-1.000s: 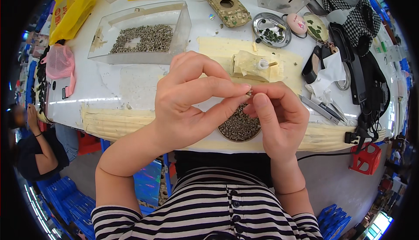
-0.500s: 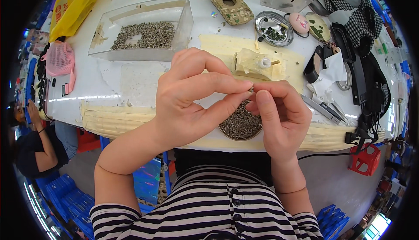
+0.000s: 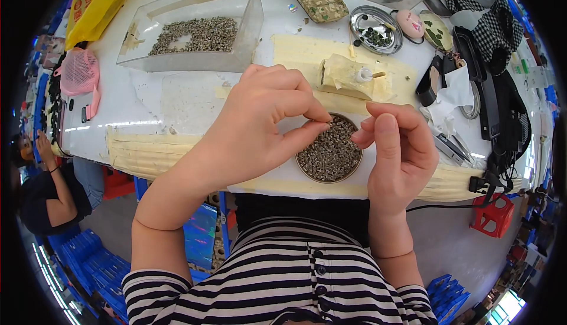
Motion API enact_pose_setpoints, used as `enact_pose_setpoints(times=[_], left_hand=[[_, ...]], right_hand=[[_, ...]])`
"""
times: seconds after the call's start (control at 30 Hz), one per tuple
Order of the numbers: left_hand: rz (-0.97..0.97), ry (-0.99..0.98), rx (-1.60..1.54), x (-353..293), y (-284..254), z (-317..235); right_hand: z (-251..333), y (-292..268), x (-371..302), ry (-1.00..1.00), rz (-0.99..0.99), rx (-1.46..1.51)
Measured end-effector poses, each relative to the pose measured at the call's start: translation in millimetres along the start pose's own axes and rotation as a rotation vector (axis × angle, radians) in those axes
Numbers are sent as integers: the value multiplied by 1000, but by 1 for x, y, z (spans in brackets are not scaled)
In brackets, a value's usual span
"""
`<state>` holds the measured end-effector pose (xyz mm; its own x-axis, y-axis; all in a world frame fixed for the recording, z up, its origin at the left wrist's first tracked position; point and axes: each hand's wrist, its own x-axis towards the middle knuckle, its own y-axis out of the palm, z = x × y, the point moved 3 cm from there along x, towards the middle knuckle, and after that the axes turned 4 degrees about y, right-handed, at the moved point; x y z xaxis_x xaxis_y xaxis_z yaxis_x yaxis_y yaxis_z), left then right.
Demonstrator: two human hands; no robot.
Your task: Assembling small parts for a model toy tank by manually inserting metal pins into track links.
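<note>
My left hand (image 3: 269, 115) is closed in a pinch, its thumb and forefinger tips over the upper left rim of a round dish (image 3: 319, 180). What sits between those tips, if anything, is too small to make out. Many tiny grey metal pieces (image 3: 331, 153) fill the dish. To the right of it my right hand (image 3: 404, 153) is raised, the thumb upright and the forefinger bent, with a gap between their tips and nothing visible in it. Beyond both hands lies a tape-wrapped block (image 3: 342, 80) carrying a small white cylinder (image 3: 364, 75) with a thin stick.
A clear box (image 3: 189, 59) of similar pieces stands at back left. Farther back are a camouflage-patterned shell (image 3: 325, 9) and a metal plate (image 3: 390, 44) of dark bits. Tweezers (image 3: 458, 148), straps and a tissue (image 3: 455, 97) lie right; a pink mesh item (image 3: 81, 77) lies left.
My hands have drawn apart from their fingertip contact. The left stays pinched and is slightly lower; the right has shifted right, its fingers parted. More of the dish shows between them.
</note>
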<state>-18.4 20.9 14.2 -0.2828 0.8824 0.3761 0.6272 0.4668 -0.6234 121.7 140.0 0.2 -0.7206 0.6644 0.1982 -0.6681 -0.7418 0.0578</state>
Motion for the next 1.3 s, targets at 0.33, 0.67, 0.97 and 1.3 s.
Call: enact_pose_setpoints(times=[0.33,0.67,0.97,1.3], left_hand=[[28,10,63,-3,0,0],[-209,-363,277,-64,-56,2],[-181,-418,71,-61,-37,15],[-280,-260,100,-47,-36,17]], right_hand=[[-1,0,-1,-58,-7,-8],[-1,-1,-4,-86,14,24],[-1,0,-5,-106,30,-2],[-1,2,-5,-119,41,-45]])
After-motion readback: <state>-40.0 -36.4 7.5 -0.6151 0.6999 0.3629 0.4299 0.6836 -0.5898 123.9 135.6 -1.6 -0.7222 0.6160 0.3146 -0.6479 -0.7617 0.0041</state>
